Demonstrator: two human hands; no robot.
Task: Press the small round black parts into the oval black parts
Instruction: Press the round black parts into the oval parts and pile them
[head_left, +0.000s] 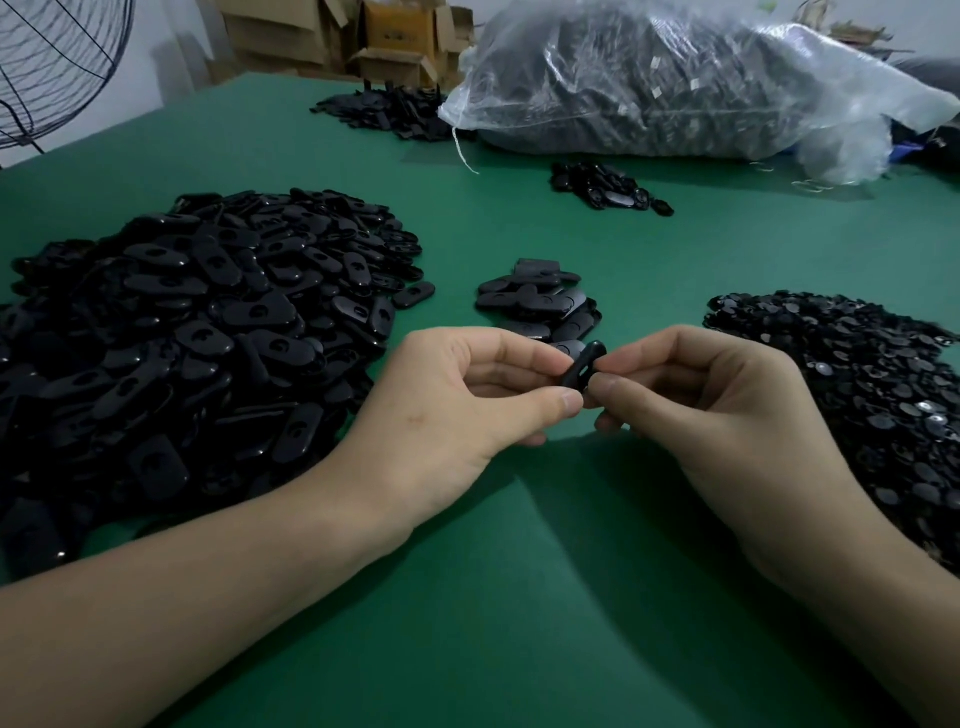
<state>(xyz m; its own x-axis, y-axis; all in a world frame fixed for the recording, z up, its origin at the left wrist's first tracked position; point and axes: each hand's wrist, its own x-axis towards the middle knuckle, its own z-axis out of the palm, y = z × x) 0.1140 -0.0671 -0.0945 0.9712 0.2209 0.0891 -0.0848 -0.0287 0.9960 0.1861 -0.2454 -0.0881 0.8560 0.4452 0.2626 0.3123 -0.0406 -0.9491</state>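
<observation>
Here the left grip (467, 400) pinches an oval part (586, 364) above the worktop (519, 571); the right grip (727, 405) pinches it too, seemingly pressing in a hidden round part; skewed pressure could pop it loose.

Glossy black plastic oval parts (197, 332) lie on the matt green table (519, 597); a clear crinkled plastic bag (675, 78) sits behind.

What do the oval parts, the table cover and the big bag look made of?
The oval parts: probably moulded plastic, black, semi-gloss; highlights glint on smooth rounded edges. The table cover: green, matte, felt or soft mat, unclear which; no glare, soft creases. The big bag: thin clear plastic film, crinkled and shiny; dark contents show through.
</observation>
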